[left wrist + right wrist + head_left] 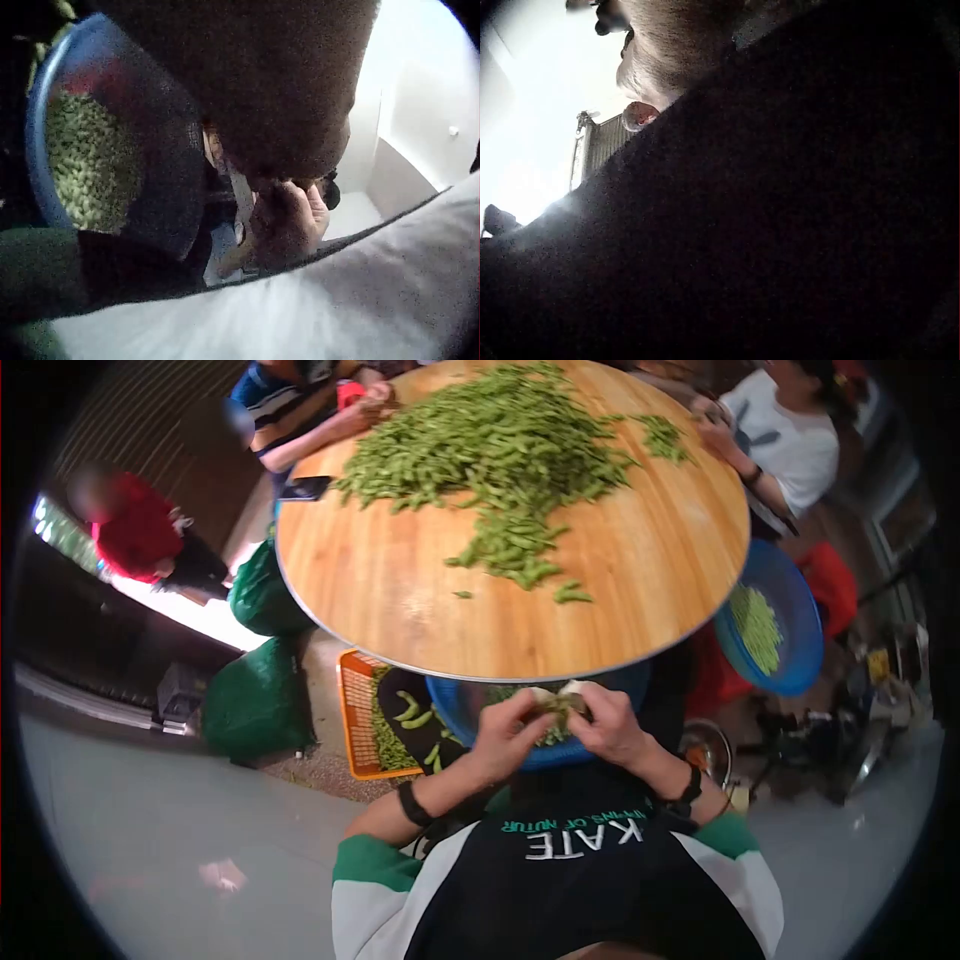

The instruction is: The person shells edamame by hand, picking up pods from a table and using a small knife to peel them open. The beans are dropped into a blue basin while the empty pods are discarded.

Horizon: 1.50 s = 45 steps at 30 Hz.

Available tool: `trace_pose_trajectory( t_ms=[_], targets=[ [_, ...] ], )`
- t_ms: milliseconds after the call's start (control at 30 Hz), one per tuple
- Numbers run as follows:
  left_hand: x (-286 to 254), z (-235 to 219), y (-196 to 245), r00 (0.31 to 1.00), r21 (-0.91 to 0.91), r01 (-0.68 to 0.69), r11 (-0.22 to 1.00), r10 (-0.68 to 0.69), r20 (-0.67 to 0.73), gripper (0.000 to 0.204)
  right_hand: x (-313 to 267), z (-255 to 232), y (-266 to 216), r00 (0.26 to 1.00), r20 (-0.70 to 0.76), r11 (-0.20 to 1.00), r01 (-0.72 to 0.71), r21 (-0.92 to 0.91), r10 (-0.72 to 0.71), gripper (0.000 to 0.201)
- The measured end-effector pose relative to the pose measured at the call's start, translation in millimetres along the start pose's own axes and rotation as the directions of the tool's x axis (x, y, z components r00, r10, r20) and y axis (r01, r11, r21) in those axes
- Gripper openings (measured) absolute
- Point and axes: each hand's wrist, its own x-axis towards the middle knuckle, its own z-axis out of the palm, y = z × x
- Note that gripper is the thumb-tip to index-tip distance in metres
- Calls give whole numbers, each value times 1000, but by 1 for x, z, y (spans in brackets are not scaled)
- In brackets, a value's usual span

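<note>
Both hands meet over a blue basin [455, 705] beside the table's near edge. My left hand [505, 732] and my right hand [608, 728] pinch a small bean pod [558, 703] between thumbs and fingers; its outline is blurred. Some fingertips have white coverings. Shelled green beans [94, 165] lie in the basin, seen in the left wrist view. Most of the right wrist view is dark, with only a bare forearm or hand edge showing.
A heap of green pods [490, 440] covers much of the round wooden table [370, 590]. An orange crate [352, 725] with pods stands at left, near green bags [258, 700]. Another blue basin [800, 630] of beans is at right. Other people are around the table.
</note>
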Motion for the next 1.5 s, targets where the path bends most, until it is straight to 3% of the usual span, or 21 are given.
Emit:
trace_pose_trajectory(
  t_ms=[33,100,133,167,200,233,333,400,500,600,700,767,833,867,900,933,967,1000,1100,1200,1500],
  targets=[
    [-1,-11,5,998,97,-38,995,32,58,14,0,1,-2,999,44,1000,-18,6,18,22],
    [-7,-31,21,983,234,-177,956,182,1,13,4,6,1,999,38,1000,-11,17,10,23],
    [-9,-50,32,986,356,-161,920,167,15,12,4,2,3,999,27,1000,-24,14,23,23],
    [-12,-69,41,988,475,-146,868,151,27,13,4,-2,3,989,127,997,-74,33,69,24],
    [-14,-89,48,995,635,-95,767,70,64,14,3,-4,3,967,228,991,-123,49,109,25],
    [-15,-100,53,996,772,-56,633,-14,84,16,1,-6,2,969,219,990,-131,48,117,25],
    [10,-96,59,996,847,-90,523,67,64,16,4,-8,2,932,286,974,-227,-20,223,26],
    [48,-80,43,978,655,-205,728,174,113,15,2,-3,6,953,252,979,-192,72,168,30],
    [111,-38,27,909,608,-414,678,345,235,19,4,-7,2,946,239,952,-261,160,219,30],
    [154,-9,-4,885,716,-442,540,394,249,21,0,-12,6,915,268,906,-361,219,300,26],
    [163,-5,-13,904,712,-389,585,391,173,18,-5,-15,10,933,194,891,-349,289,303,26],
    [162,-8,-15,947,643,-296,707,305,102,15,-5,-21,11,949,143,900,-312,306,280,32],
    [151,-10,-13,930,628,-336,702,353,104,11,-4,-26,7,895,172,811,-447,379,412,39],
    [145,-12,-14,919,618,-354,702,382,93,8,-6,-22,13,808,268,597,-574,560,525,40],
    [140,-12,-4,921,619,-353,702,377,98,8,-5,-24,13,806,268,592,-575,565,528,40],
    [132,-10,14,996,243,-84,966,83,14,7,-1,-28,14,799,251,504,-553,663,547,38],
    [121,-10,30,969,-184,245,952,-238,63,9,1,-31,14,784,241,402,-524,751,571,37],
    [113,-11,42,953,-140,304,942,-298,59,13,6,-36,9,784,237,357,-500,789,573,36],
    [93,-8,52,908,-375,413,830,-344,238,12,13,-37,3,785,285,249,-480,842,550,37],
    [84,-6,44,876,-483,480,732,-375,303,13,17,-38,-3,829,365,97,-442,892,425,33],
    [77,-13,26,900,-535,435,724,-335,280,13,18,-33,-8,817,435,11,-474,881,378,32]
  ],
)
